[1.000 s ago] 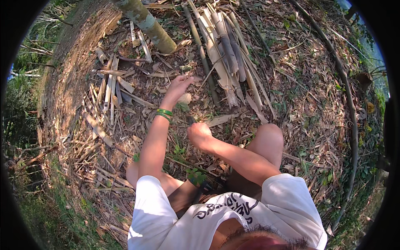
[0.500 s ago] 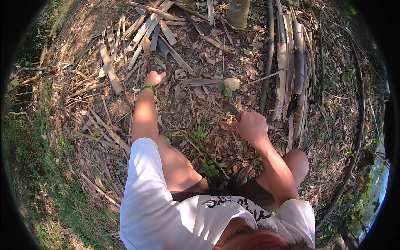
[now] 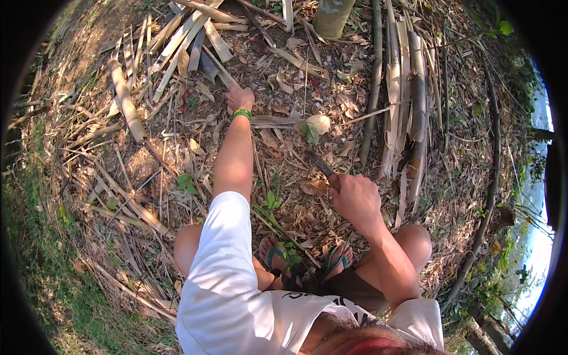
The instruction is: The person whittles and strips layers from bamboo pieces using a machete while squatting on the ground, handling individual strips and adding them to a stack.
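Note:
My left hand (image 3: 240, 98), with a green and yellow band at the wrist, is stretched far forward. Its fingers are closed at the near end of a pale split bamboo strip (image 3: 218, 68), which slants out from a heap of similar pieces; the fingertips are partly hidden. My right hand (image 3: 356, 198) is wrapped round the brown handle of a knife (image 3: 321, 164) in front of my right knee. The knife's dark blade points forward and left, above the leaf litter.
A tree trunk (image 3: 333, 18) stands at the far middle. Long bamboo lengths (image 3: 419, 89) lie at the right beside a thin pole (image 3: 374, 83). A thick bamboo piece (image 3: 126, 100) rests at the left. My sandalled feet (image 3: 337, 260) are close below the knife.
My left hand has swung right to the end of the bamboo strip. My right hand keeps hold of the knife, whose blade now shows more. The view has shifted slightly.

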Demonstrator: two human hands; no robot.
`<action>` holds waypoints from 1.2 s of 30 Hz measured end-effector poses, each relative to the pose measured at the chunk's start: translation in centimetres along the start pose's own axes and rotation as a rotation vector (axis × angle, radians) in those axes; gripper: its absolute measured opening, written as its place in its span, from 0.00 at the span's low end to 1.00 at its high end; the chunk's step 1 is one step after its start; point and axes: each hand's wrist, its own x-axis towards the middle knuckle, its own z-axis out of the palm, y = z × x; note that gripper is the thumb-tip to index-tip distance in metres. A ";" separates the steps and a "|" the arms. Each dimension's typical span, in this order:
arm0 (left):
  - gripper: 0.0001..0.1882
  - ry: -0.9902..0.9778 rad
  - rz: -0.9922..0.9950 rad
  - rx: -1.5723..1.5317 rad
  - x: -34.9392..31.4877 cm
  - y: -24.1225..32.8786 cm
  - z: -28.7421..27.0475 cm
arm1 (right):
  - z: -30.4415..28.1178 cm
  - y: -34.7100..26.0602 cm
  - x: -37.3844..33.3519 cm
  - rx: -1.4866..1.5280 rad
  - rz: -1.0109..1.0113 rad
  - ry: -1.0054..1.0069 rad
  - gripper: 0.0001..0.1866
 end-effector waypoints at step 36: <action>0.17 -1.134 0.256 -1.197 -49.4 13.4 -11.6 | 10.1 8.0 -0.6 0.086 -0.268 0.369 0.07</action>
